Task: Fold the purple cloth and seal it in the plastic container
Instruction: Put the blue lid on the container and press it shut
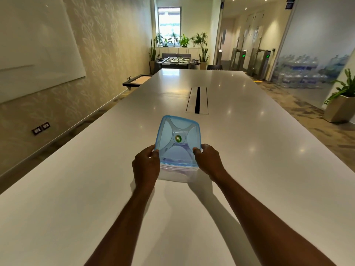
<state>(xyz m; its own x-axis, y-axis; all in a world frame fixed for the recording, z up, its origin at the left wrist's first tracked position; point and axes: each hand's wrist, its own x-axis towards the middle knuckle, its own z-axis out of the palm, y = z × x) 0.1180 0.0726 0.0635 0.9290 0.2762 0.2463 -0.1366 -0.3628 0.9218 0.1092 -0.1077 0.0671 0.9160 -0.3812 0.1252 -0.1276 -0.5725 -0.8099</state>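
Observation:
A clear plastic container stands on the white table in front of me. Its translucent blue lid, with a green round sticker at its middle, lies over the container, the far edge tilted up and the near edge at the rim. The purple cloth shows faintly through the lid and wall, inside the container. My left hand grips the lid and container at the left side. My right hand grips them at the right side, thumbs on the lid's top.
A cable slot is set into the table beyond the container. A planter stands on the floor at the right. A whiteboard hangs on the left wall. Water bottles are stacked behind glass at the far right.

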